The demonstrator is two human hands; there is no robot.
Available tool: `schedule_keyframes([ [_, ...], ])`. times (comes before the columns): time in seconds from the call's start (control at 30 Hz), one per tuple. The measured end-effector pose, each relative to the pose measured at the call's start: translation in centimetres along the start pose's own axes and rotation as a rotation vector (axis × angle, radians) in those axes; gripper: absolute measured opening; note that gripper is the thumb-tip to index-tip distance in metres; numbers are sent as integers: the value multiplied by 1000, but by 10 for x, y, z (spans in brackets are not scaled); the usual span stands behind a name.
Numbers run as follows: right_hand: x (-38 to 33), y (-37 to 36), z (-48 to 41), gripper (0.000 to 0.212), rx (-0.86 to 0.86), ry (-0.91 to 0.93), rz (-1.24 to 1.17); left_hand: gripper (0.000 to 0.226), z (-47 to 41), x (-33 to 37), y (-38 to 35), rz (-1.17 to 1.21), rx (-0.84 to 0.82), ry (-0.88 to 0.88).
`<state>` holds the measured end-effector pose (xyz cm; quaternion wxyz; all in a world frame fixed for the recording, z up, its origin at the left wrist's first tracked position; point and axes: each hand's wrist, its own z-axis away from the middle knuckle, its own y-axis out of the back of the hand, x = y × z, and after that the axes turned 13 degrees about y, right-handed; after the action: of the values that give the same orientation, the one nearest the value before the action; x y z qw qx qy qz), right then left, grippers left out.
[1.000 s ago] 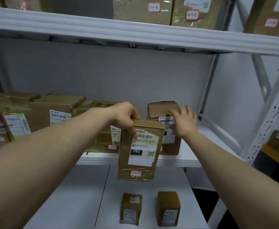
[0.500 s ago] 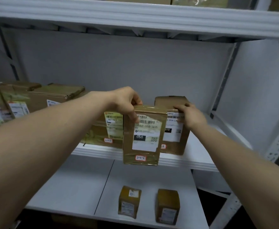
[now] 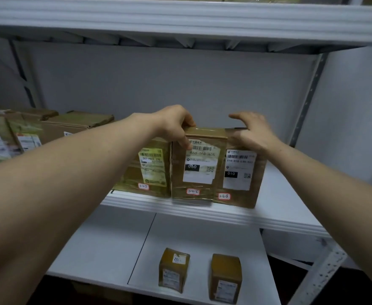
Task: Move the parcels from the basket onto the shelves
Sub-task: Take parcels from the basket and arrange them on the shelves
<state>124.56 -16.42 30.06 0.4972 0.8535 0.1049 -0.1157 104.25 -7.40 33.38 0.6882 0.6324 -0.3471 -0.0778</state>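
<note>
Left hand [image 3: 176, 124] reaches forward, fingers curled over the top of the middle parcel [image 3: 199, 170] on the shelf [image 3: 202, 211]. The blurred right hand [image 3: 254, 132] seems spread loosely on the neighbouring parcel [image 3: 240, 172].

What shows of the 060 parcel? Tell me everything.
The 060 parcel is a brown cardboard box wrapped in glossy clear tape, standing upright with its base at the front edge of the shelf. Its front bears a white label with a barcode, "060" on a black patch and a QR code; below sits a red-bordered tag reading 3-2-6. The left hand grips its top, thumb on the label. It stands tight between the 507 parcel and the 010 parcel, whose top the right hand covers.
</note>
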Motion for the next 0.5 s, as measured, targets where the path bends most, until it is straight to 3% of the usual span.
schedule_keyframes([
  [0.07,-23,-5,-5,67,-112,58,-321,51,-4,-2,-1,-12,3,-4],
  [0.1,-32,-9,-6,75,-194,66,-364,51,-5,-3,-1,-21,2,-3],
  [0.17,-41,-18,-11,90,-313,85,-310,49,-7,-7,0,-59,-3,-4],
  [0.27,-44,-23,-20,81,-338,91,-232,51,-11,-15,-1,-94,2,-13],
  [0.5,-28,-29,-27,58,-392,47,-173,118,-21,-30,-3,-212,53,44],
])
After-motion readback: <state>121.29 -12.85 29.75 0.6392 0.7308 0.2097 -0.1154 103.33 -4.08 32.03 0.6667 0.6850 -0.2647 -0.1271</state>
